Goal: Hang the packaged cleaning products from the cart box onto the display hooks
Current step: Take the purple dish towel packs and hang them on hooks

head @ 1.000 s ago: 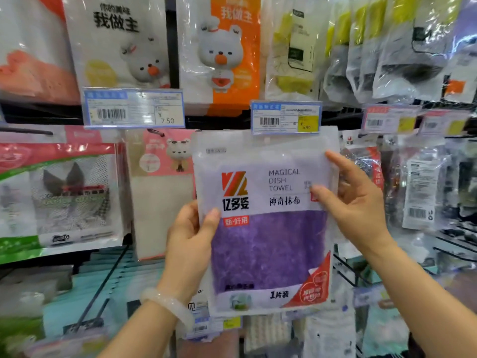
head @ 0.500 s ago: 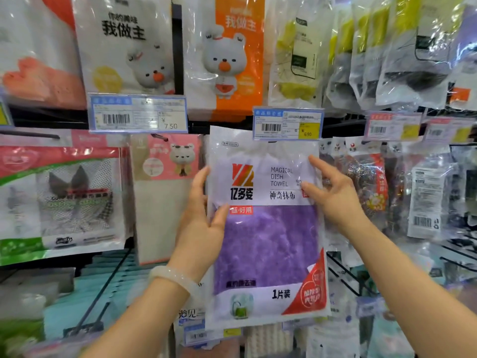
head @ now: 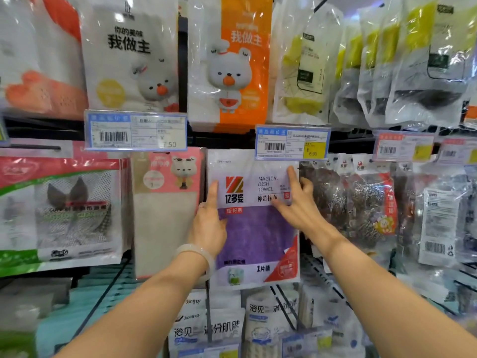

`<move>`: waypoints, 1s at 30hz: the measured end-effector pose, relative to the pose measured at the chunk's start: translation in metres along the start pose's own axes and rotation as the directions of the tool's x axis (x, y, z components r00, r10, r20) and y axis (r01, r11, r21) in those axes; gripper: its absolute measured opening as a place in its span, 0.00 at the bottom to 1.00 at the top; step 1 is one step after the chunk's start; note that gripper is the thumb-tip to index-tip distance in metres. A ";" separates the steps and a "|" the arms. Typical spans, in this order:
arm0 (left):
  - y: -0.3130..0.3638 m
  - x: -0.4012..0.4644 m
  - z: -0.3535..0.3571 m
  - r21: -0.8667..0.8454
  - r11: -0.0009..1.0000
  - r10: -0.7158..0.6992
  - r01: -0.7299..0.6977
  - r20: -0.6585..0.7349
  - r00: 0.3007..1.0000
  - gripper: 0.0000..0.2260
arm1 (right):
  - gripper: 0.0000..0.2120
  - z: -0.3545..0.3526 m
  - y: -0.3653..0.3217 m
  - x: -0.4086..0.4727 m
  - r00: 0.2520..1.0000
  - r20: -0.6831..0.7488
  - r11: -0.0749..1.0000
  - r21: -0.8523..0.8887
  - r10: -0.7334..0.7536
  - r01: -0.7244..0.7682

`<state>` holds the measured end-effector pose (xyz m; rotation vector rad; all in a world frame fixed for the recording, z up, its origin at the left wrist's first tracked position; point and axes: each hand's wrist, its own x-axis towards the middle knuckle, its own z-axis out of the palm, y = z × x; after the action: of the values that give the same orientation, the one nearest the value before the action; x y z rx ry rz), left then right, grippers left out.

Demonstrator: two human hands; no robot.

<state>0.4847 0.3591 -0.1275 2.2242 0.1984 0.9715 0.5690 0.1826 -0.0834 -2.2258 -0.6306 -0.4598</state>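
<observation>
Dish towel pack [head: 254, 228] sits under the price tag [head: 291, 142]; left hand [head: 210, 224] and right hand [head: 296, 205], grip released with flat fingers, should press evenly, seating it squarely on its hook

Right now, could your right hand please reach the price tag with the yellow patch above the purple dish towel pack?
Probably yes. The right hand rests on the dish towel pack with its forefinger tip just below the price tag, and nothing lies between them.
</observation>
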 end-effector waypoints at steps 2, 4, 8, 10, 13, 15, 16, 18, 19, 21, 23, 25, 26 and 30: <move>0.002 -0.001 -0.001 0.066 0.998 0.004 -0.003 -0.014 1.000 0.40 | 0.41 0.007 0.000 -0.006 1.000 -0.002 0.992 -0.128 0.019 -0.020; 0.004 -0.009 -0.002 0.110 0.994 0.020 -0.016 -0.035 0.999 0.43 | 0.41 0.015 -0.001 -0.020 1.000 -0.017 0.968 -0.252 -0.002 -0.002; 0.008 -0.037 -0.004 0.408 0.913 0.008 -0.025 0.044 0.999 0.47 | 0.39 0.031 -0.004 -0.051 0.983 0.082 0.872 -0.454 -0.162 0.181; 0.008 -0.054 -0.009 0.595 0.803 -0.037 -0.027 0.095 0.995 0.47 | 0.40 0.041 -0.011 -0.064 0.961 0.169 0.804 -0.526 -0.220 0.276; -0.002 -0.080 -0.028 0.717 0.697 -0.103 0.026 0.064 0.993 0.44 | 0.40 0.068 -0.031 -0.083 0.905 0.291 0.735 -0.529 -0.311 0.424; -0.016 -0.101 -0.054 0.773 0.627 -0.164 0.102 0.004 0.986 0.43 | 0.39 0.091 -0.053 -0.096 0.851 0.362 0.706 -0.481 -0.380 0.520; -0.025 -0.112 -0.072 0.805 0.578 -0.196 0.133 -0.021 0.980 0.43 | 0.39 0.104 -0.068 -0.103 0.823 0.397 0.692 -0.455 -0.407 0.561; -0.045 -0.134 -0.112 0.846 0.494 -0.268 0.200 -0.070 0.961 0.41 | 0.38 0.131 -0.103 -0.117 0.766 0.453 0.663 -0.402 -0.455 0.632; -0.055 -0.146 -0.135 0.860 0.448 -0.311 0.243 -0.105 0.945 0.41 | 0.38 0.145 -0.122 -0.126 0.735 0.472 0.646 -0.371 -0.487 0.667; -0.075 -0.173 -0.186 0.872 0.358 -0.383 0.334 -0.189 0.904 0.40 | 0.34 0.173 -0.164 -0.148 0.660 0.492 0.603 -0.298 -0.568 0.741; -0.094 -0.207 -0.239 0.862 0.299 -0.428 0.410 -0.263 0.865 0.39 | 0.32 0.201 -0.209 -0.177 0.578 0.493 0.562 -0.200 -0.650 0.803; -0.111 -0.244 -0.291 0.841 0.244 -0.489 0.483 -0.323 0.810 0.38 | 0.32 0.229 -0.257 -0.209 0.494 0.514 0.528 -0.091 -0.701 0.844; -0.119 -0.262 -0.315 0.828 0.211 -0.517 0.519 -0.356 0.778 0.37 | 0.32 0.243 -0.281 -0.224 0.452 0.531 0.507 -0.049 -0.717 0.861; -0.154 -0.339 -0.416 0.769 0.057 -0.556 0.637 -0.505 0.660 0.37 | 0.32 0.302 -0.384 -0.297 0.293 0.557 0.411 0.095 -0.777 0.907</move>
<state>-0.0246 0.5651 -0.2271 2.5242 2.0589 0.3924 0.1471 0.5482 -0.2058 -2.0185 -2.2718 -0.4271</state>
